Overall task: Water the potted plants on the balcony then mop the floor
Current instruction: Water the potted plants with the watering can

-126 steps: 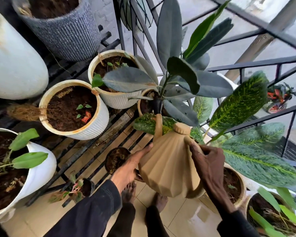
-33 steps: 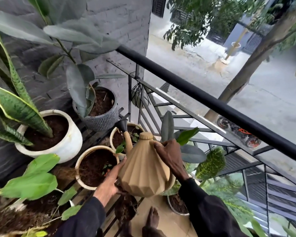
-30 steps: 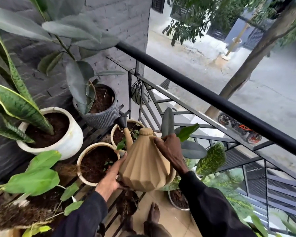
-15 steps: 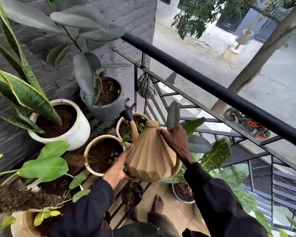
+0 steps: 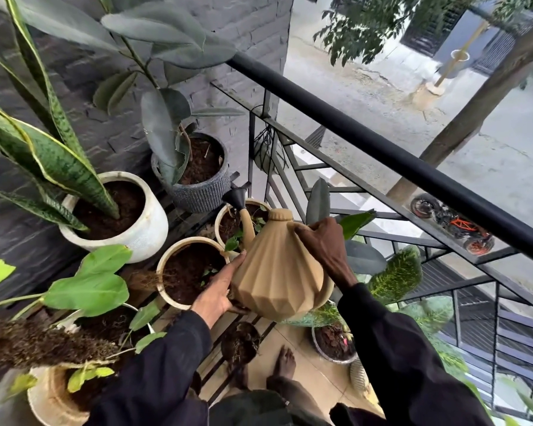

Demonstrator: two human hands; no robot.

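A tan ribbed watering can (image 5: 274,272) with a black spout tip (image 5: 235,196) hangs in the air over the plant rack. My right hand (image 5: 323,241) grips its handle at the top. My left hand (image 5: 220,292) presses flat against its lower left side. The spout points up and back, over a cream ribbed pot (image 5: 228,210) near the railing. Another cream pot (image 5: 163,272) of dark soil sits just left of the can. Behind stand a grey textured pot (image 5: 197,195) with a rubber plant and a white pot (image 5: 142,229) with a snake plant.
A black railing (image 5: 382,149) runs diagonally on the right with a drop to the street beyond. A dark brick wall (image 5: 111,124) closes the left. Pots stand on a slatted rack (image 5: 216,330); more pots (image 5: 320,352) sit on the tiled floor (image 5: 314,376) by bare feet.
The view has lifted from the low pots by the railing to the rack against the wall. The can has swung left and slightly up, both hands keeping their hold.
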